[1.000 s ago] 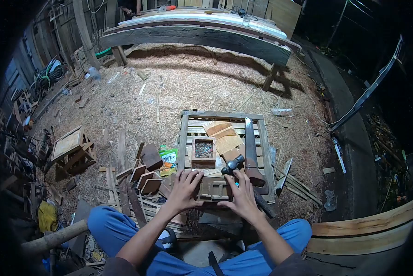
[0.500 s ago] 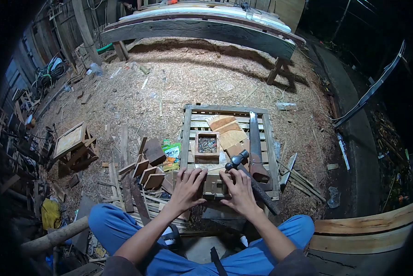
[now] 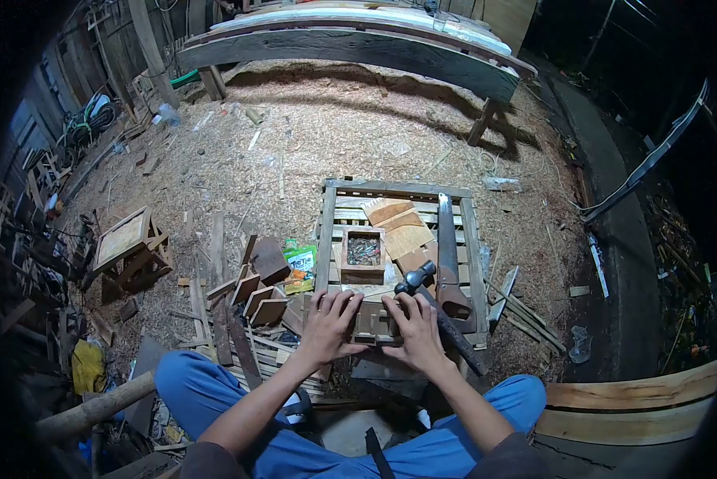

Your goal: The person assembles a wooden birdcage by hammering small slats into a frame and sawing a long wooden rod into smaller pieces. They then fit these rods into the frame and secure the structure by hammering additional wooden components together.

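Observation:
My left hand (image 3: 329, 326) and my right hand (image 3: 418, 329) grip the two ends of a small wooden piece (image 3: 372, 321) at the near edge of a low slatted table (image 3: 329, 231). My fingers curl over its far side and the thumbs point inward at the near side. Much of the piece is hidden by my hands. Close by my right hand lies a hammer (image 3: 416, 277), its dark handle running under or beside that hand. Just beyond the piece stands a square wooden box (image 3: 364, 271) holding small metal pieces, likely nails.
A handsaw (image 3: 448, 247) lies along the table's right side, beside flat wood pieces (image 3: 402, 231). Wood offcuts (image 3: 266, 307) and a green packet (image 3: 301, 259) are left of the table. A small wooden frame (image 3: 127, 247) stands farther left. A long workbench (image 3: 350, 52) spans the back.
The view has shifted slightly, so the table and box appear a little lower and farther right. My hands stay almost where they were on the wooden piece.

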Tool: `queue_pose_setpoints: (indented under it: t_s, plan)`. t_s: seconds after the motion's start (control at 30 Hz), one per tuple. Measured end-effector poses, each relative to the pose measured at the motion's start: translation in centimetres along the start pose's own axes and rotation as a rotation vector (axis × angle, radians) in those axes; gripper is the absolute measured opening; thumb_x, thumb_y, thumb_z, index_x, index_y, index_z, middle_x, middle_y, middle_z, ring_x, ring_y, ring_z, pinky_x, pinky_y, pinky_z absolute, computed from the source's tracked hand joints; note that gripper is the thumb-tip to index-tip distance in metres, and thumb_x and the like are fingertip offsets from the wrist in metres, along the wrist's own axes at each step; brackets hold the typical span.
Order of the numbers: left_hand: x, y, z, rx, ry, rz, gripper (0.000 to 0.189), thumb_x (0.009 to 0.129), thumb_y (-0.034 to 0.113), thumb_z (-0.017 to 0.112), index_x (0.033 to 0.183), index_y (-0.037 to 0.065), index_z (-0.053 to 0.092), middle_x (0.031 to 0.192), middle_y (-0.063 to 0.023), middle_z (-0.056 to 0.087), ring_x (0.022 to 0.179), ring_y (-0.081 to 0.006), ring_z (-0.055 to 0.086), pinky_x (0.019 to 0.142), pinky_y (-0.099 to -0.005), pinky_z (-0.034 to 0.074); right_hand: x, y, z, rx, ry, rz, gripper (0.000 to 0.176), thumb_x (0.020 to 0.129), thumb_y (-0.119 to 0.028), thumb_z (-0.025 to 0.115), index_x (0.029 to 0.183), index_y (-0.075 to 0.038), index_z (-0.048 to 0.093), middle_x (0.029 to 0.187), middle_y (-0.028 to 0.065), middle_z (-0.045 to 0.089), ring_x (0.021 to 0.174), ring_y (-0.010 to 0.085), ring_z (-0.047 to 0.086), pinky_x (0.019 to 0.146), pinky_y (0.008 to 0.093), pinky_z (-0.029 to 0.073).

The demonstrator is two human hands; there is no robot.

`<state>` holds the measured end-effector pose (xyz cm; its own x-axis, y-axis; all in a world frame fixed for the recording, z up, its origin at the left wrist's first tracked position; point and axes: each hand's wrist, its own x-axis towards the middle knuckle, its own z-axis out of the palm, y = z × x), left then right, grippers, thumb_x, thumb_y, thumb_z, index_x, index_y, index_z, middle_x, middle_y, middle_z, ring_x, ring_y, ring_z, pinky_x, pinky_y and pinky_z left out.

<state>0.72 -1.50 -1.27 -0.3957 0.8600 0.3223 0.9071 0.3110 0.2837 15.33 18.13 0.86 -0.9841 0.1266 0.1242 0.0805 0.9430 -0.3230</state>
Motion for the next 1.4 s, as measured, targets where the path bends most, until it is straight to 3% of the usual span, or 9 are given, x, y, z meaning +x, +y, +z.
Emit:
queue_pose_setpoints:
  t_s: [0.27, 0.73, 0.83, 0.93, 1.03, 1.17, 1.4]
  plan:
    - [0.1, -0.2, 0.3, -0.021, 0.016, -0.007, 0.107, 0.066, 0.068, 0.081, 0.147, 0.006, 0.052, 0.133, -0.0137, 0.054, 0.128, -0.0342, 0.048, 0.116, -0.0549, 0.028, 0.3, 0.2, 0.4, 0.011, 0.059, -0.008, 0.114, 0.052, -0.035, 0.098, 0.153, -0.019, 0.047, 0.144, 0.0118, 0.045, 0.137, 0.0367, 0.038, 0.111, 0.0514, 0.034]
    - [0.1, -0.3, 0.4, -0.04, -0.036, -0.013, 0.114, 0.062, 0.069, 0.083, 0.149, 0.005, 0.049, 0.135, -0.0144, 0.055, 0.13, -0.0342, 0.048, 0.117, -0.0537, 0.028, 0.1, 0.5, 0.8, 0.0, 0.069, -0.018, 0.113, 0.055, -0.04, 0.097, 0.155, -0.018, 0.048, 0.144, 0.013, 0.047, 0.135, 0.0366, 0.04, 0.109, 0.0519, 0.034]
    - [0.1, 0.0, -0.6, -0.01, -0.018, -0.003, 0.122, 0.06, 0.07, 0.085, 0.154, 0.004, 0.043, 0.144, -0.0168, 0.05, 0.138, -0.0375, 0.044, 0.12, -0.0549, 0.026, -0.4, 0.8, 0.2, -0.026, 0.092, -0.06, 0.121, 0.057, -0.043, 0.095, 0.161, -0.014, 0.039, 0.143, 0.0138, 0.049, 0.136, 0.0354, 0.04, 0.11, 0.051, 0.032]
    - [-0.6, 0.3, -2.1, -0.024, 0.031, -0.134, 0.138, 0.056, 0.066, 0.09, 0.161, 0.002, 0.028, 0.158, -0.0216, 0.036, 0.147, -0.0425, 0.033, 0.124, -0.0555, 0.022, -1.3, 1.1, -0.8, 0.139, 0.098, 0.036, 0.133, 0.054, -0.04, 0.097, 0.164, -0.006, 0.029, 0.146, 0.0134, 0.053, 0.137, 0.0358, 0.043, 0.113, 0.0492, 0.032]
    - [-2.0, -1.3, -1.7, -0.128, 0.052, -0.222, 0.142, 0.054, 0.061, 0.094, 0.163, 0.001, 0.025, 0.158, -0.0231, 0.036, 0.147, -0.042, 0.033, 0.124, -0.0554, 0.022, -1.7, 1.0, -1.7, 0.142, 0.032, 0.122, 0.135, 0.055, -0.039, 0.098, 0.164, -0.006, 0.027, 0.145, 0.0143, 0.052, 0.137, 0.0362, 0.042, 0.113, 0.0495, 0.032]
    - [-3.8, -2.9, -0.6, -0.174, -0.078, -0.344, 0.149, 0.051, 0.055, 0.097, 0.165, 0.001, 0.017, 0.158, -0.0231, 0.039, 0.147, -0.0386, 0.037, 0.124, -0.054, 0.021, -3.1, 1.1, -0.8, 0.099, 0.039, 0.085, 0.132, 0.06, -0.039, 0.097, 0.165, -0.006, 0.024, 0.144, 0.0152, 0.049, 0.137, 0.0363, 0.042, 0.114, 0.0506, 0.031]
    - [-3.7, -2.7, 0.1, -0.229, -0.065, -0.245, 0.147, 0.058, 0.048, 0.098, 0.167, 0.003, 0.01, 0.153, -0.0206, 0.044, 0.146, -0.0364, 0.04, 0.124, -0.0594, 0.014, -3.8, 0.0, -1.3, -0.04, 0.002, 0.123, 0.13, 0.064, -0.04, 0.096, 0.165, -0.005, 0.022, 0.151, 0.0176, 0.038, 0.142, 0.0362, 0.035, 0.118, 0.0535, 0.023]
